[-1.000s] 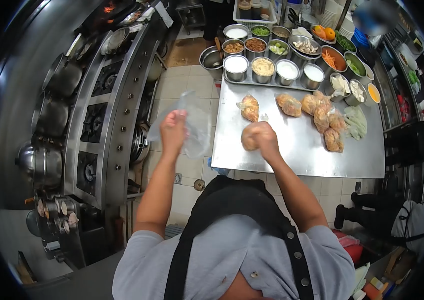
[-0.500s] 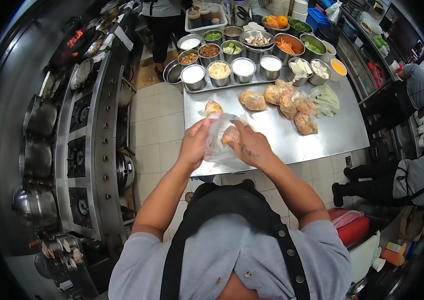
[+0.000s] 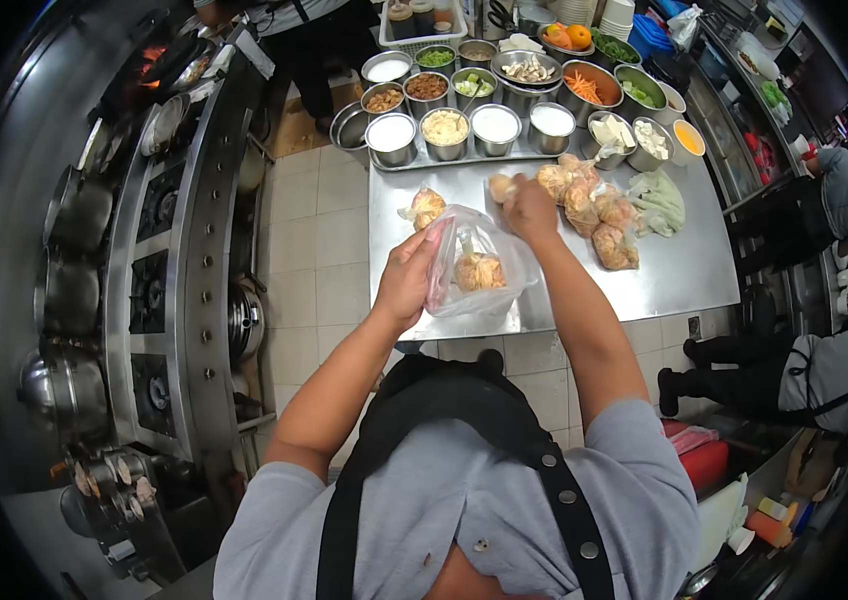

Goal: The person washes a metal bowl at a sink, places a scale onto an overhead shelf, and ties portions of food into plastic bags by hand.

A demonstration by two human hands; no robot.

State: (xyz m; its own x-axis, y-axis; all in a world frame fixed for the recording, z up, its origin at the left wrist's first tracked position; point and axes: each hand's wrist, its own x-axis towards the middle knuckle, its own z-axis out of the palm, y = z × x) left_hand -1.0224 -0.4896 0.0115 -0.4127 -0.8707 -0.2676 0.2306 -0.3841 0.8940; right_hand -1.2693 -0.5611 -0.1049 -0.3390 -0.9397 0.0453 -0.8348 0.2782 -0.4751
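Note:
My left hand (image 3: 407, 277) is closed on the rim of a large clear plastic bag (image 3: 516, 272), which hangs open over the table's near edge. Inside it lies a small knotted bag of orange-brown food (image 3: 480, 271). Farther out, my right hand (image 3: 531, 210) has its fingers closed on another small food bag (image 3: 500, 186), mostly covered by the hand. Just beyond my left hand, a single food bag (image 3: 428, 206) rests on the steel table (image 3: 664, 275). Several more food bags (image 3: 581, 208) are bunched to the right of my right hand.
A pale green cloth (image 3: 657, 203) lies right of the bunched bags. Steel containers of ingredients (image 3: 446, 133) line a tray at the back. Stove burners (image 3: 151, 292) stand at left. One person (image 3: 309, 50) is beyond the table, others (image 3: 804, 360) at right.
My right hand has come out of the large bag, leaving a food bag inside, and moved away to another food bag on the table. My left hand still holds the large bag.

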